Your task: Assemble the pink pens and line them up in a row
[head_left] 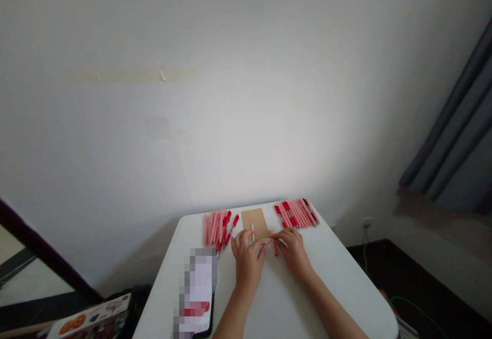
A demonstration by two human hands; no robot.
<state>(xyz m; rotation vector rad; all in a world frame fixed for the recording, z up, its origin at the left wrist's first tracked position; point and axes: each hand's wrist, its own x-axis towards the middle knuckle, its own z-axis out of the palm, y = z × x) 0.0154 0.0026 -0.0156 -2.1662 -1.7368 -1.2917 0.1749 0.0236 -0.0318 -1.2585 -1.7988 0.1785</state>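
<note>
My left hand point(247, 257) and my right hand point(293, 249) meet over the middle of a white table point(326, 277), fingers pinched on a small pink and red pen part point(272, 244) held between them. A thin silver piece point(252, 230) sticks up by my left fingers. Just beyond lies a brown card point(256, 221). A row of pink and red pens point(217, 227) lies to the left of it, another row of pens point(296, 213) to the right.
A phone-like device point(198, 293), blurred out, lies on the table's left front. A printed box point(90, 321) sits on the floor at the lower left. White wall stands behind the table, a grey curtain point(453, 144) at the right, a wall socket point(367, 222) low down.
</note>
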